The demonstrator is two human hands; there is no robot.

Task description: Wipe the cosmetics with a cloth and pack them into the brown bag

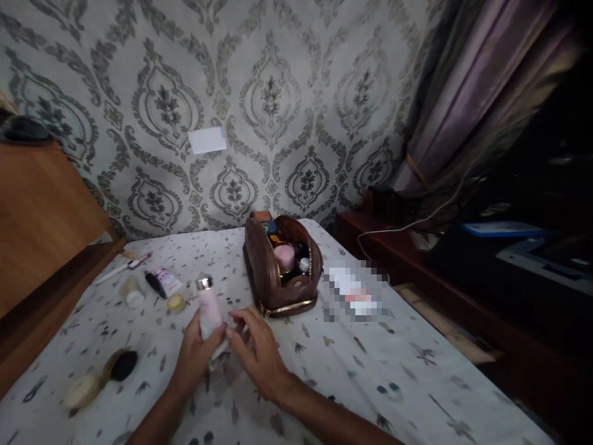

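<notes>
My left hand (197, 349) is wrapped round a pale pink bottle (209, 306) with a shiny silver cap, held upright and slightly tilted above the bed sheet. Something thin and whitish, like a wipe (220, 351), shows below the bottle between my hands; its kind is unclear. Close beside the bottle is my right hand (257, 349), fingers bent and thumb near the fingertips, in a pinch. What it pinches, if anything, is hard to see. Just beyond my hands stands a brown toiletry bag (259, 266), unzipped, with a pink-lidded jar (284, 257) and several other containers inside.
On the left of the patterned sheet (324, 395) lie a small yellow jar (176, 303), a pink-white tube (169, 281), a white-capped bottle (134, 295) and a round brush (123, 364). A blurred-out item (354, 292) lies right of the bag. A wooden panel (46, 204) borders the left.
</notes>
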